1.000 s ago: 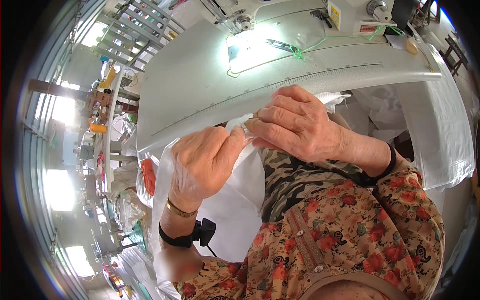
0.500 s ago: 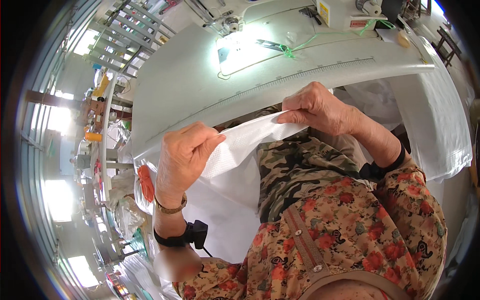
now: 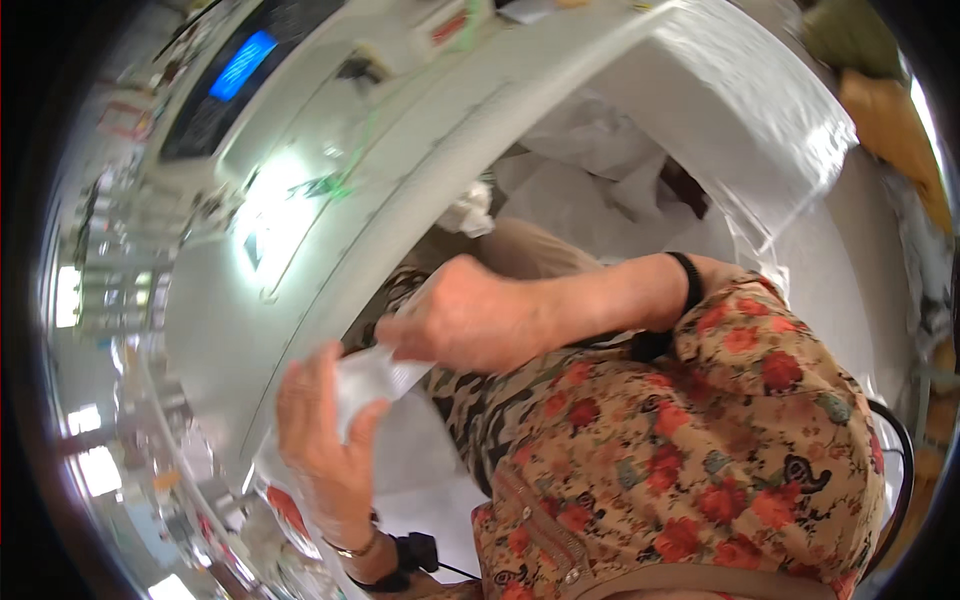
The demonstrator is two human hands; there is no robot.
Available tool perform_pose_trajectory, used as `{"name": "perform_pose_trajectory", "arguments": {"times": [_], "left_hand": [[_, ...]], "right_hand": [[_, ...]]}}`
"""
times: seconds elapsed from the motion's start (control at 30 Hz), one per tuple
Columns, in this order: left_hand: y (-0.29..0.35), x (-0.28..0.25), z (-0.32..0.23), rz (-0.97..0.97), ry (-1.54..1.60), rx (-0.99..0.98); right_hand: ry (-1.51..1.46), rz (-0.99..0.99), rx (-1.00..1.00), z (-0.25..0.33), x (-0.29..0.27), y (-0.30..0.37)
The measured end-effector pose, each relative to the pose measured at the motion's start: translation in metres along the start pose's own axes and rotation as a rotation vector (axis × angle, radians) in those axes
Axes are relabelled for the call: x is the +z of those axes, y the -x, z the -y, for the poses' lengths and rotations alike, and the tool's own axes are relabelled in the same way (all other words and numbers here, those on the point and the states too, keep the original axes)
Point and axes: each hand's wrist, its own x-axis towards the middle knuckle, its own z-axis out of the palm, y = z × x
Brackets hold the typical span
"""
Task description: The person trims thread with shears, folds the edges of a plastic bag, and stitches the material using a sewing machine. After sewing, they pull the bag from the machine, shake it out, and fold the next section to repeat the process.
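Observation:
A white woven plastic sheet [image 3: 370, 383] is stretched between my hands, above my lap. My right hand [image 3: 462, 315] is closed, pinching the sheet's upper corner. Just left of it is my left hand [image 3: 322, 440], blurred, its fingers extended and the thumb apart. Part of the sheet lies between that thumb and the fingers, not visibly gripped. The lower part of the sheet hangs down toward my lap beside my camouflage apron [image 3: 460, 400].
The pale sewing machine table [image 3: 215, 330] curves along my front left, with a bright lamp glow [image 3: 280, 215] and green thread [image 3: 330, 187] on it. A blue-lit display [image 3: 243, 65] stands beyond. White sheeting [image 3: 745, 100] drapes over the right side; more white material [image 3: 600, 190] lies below.
The view has swung to the right. My hands have come closer together, the sheet between them is bunched shorter, and my left fingers have opened from their pinch.

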Motion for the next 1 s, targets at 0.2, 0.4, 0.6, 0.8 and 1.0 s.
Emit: {"name": "perform_pose_trajectory", "arguments": {"times": [0.2, 0.4, 0.6, 0.8, 1.0], "left_hand": [[-0.013, 0.05, -0.023, 0.152, 0.395, -0.183], [-0.007, 0.093, -0.018, 0.305, 0.682, -0.197], [-0.013, 0.12, -0.018, 0.378, 0.808, -0.168], [-0.027, 0.125, -0.014, 0.333, 0.732, -0.092], [-0.03, 0.127, -0.01, 0.291, 0.718, -0.117]], "right_hand": [[-0.081, -0.066, -0.059, -0.023, 0.004, 0.029], [-0.196, -0.071, 0.425, -0.084, 0.029, 0.127], [0.238, 0.08, 1.291, -0.173, 0.029, 0.329], [0.399, 0.6, 1.524, -0.137, -0.008, 0.458], [0.477, 0.897, 1.27, -0.117, 0.007, 0.463]]}}
